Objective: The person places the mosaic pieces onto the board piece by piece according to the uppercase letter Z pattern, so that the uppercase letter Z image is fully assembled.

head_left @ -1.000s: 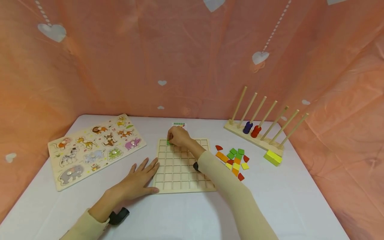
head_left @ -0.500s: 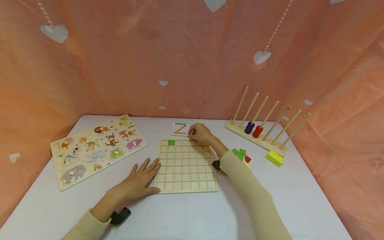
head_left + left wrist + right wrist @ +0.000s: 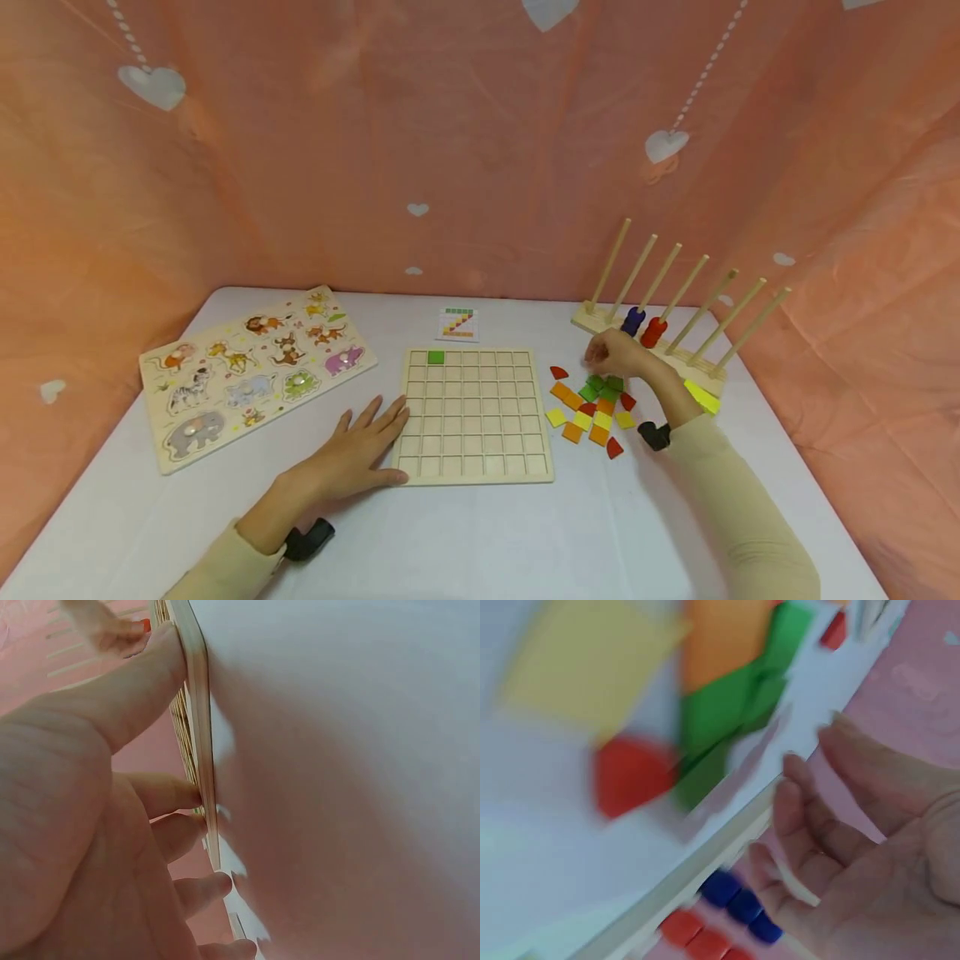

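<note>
A wooden grid board (image 3: 472,417) lies in the middle of the table, with one green square tile (image 3: 436,357) in its far row, second cell from the left. My left hand (image 3: 348,454) rests along the board's left edge, fingers spread and thumb at the near corner. Over the far side of a pile of coloured tiles hovers my right hand (image 3: 618,354). In the right wrist view its fingers are loosely bent with nothing between them, and green tiles (image 3: 720,712) lie close by. Red quarter-round, orange and yellow tiles (image 3: 583,421) make up the rest of the pile.
Behind the board lies a small pattern card (image 3: 457,325). An animal peg puzzle (image 3: 258,375) is at the left. At the back right stands a wooden peg rack (image 3: 708,371) with blue and red beads, a yellow block (image 3: 702,397) beside it.
My right hand has left the green tile on the board and moved right, past the card, to the tile pile. My left hand has stayed at the board's edge.
</note>
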The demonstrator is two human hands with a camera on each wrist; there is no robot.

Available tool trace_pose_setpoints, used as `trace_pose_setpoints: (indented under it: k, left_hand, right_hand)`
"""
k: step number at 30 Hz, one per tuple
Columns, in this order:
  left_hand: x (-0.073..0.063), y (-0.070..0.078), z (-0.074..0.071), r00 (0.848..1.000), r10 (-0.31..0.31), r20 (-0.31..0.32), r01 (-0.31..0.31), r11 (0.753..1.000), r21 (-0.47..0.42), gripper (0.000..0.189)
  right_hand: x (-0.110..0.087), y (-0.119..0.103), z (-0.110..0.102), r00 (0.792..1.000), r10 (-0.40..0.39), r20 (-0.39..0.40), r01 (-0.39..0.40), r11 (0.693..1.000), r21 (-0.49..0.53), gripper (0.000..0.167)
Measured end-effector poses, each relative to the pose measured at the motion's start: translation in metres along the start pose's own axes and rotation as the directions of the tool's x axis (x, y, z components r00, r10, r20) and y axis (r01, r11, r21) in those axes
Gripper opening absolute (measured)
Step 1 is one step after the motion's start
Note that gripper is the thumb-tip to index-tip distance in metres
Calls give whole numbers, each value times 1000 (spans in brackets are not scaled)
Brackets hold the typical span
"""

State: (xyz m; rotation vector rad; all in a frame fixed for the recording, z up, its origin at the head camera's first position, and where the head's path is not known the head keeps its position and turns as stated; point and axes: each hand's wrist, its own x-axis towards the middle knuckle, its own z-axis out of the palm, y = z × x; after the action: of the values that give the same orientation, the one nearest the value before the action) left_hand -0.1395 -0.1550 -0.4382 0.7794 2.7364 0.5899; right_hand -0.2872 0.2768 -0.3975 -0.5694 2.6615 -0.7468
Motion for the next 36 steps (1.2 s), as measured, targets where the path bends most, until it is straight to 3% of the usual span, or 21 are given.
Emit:
trace_pose_setpoints:
  k: [4, 7, 16, 26, 36]
  left_hand:
    - [-1, 1, -1, 1000, -3, -9, 3, 1000, -6, 91]
    - [-1, 1, -1, 1000, -4, -11, 4, 1000, -5, 90]
    - [-1, 1, -1, 1000, 1, -14, -1, 1000, -7, 90]
    - [-1, 2, -1, 1000, 3, -8, -3, 1000, -8, 90]
    - [-1, 2, -1, 1000, 6, -9, -6, 1000, -8, 90]
  right_hand:
    - [-16, 7, -3, 993, 104, 50, -101, 994, -44, 19]
    - [-22, 9, -2, 990, 122, 71, -119, 992, -53, 21]
    - [-22, 14, 0, 990, 128, 59, -123, 989, -86, 21]
    - [-22, 21, 2, 990, 138, 28, -136, 990, -46, 26]
    - [-22, 26, 2, 994, 112, -15, -113, 993, -26, 19]
